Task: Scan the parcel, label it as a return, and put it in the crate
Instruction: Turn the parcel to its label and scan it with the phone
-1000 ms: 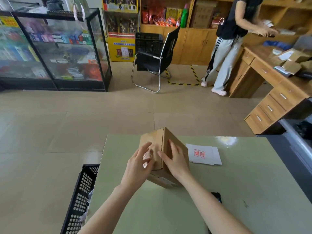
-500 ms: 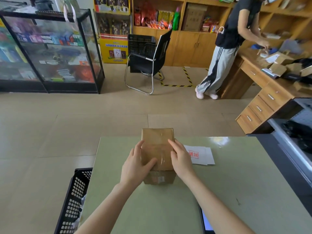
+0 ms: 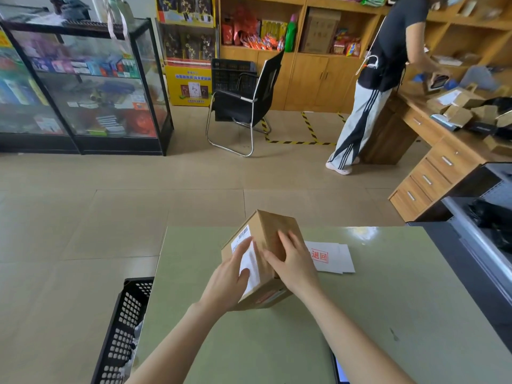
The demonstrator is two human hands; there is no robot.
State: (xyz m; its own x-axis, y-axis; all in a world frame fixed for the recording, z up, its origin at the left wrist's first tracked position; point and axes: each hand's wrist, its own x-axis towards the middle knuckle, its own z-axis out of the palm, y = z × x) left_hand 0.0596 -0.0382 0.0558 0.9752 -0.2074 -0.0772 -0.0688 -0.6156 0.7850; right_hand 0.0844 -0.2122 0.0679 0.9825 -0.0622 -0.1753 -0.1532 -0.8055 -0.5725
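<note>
A brown cardboard parcel [image 3: 270, 231] stands tilted on one edge on the pale green table [image 3: 388, 300]. Its white shipping label with a barcode faces left. My left hand [image 3: 228, 278] lies flat on that labelled face. My right hand [image 3: 295, 263] presses on the plain right face, so both hands hold the box between them. A small stack of white return labels [image 3: 331, 257] with red stamped characters lies just right of the parcel. The black perforated crate [image 3: 122, 331] sits on the floor at the table's left edge, holding something pale.
A dark device [image 3: 339, 371] with a lit screen peeks out under my right forearm at the table's front edge. A person [image 3: 379, 79] stands at a wooden desk [image 3: 443, 151] far right. A black chair [image 3: 243, 103] and a glass cabinet [image 3: 83, 87] stand across the tiled floor.
The parcel has been turned in my hands: a plain taped face pointed up before, and now the labelled face shows on the left. The box stays in the same spot.
</note>
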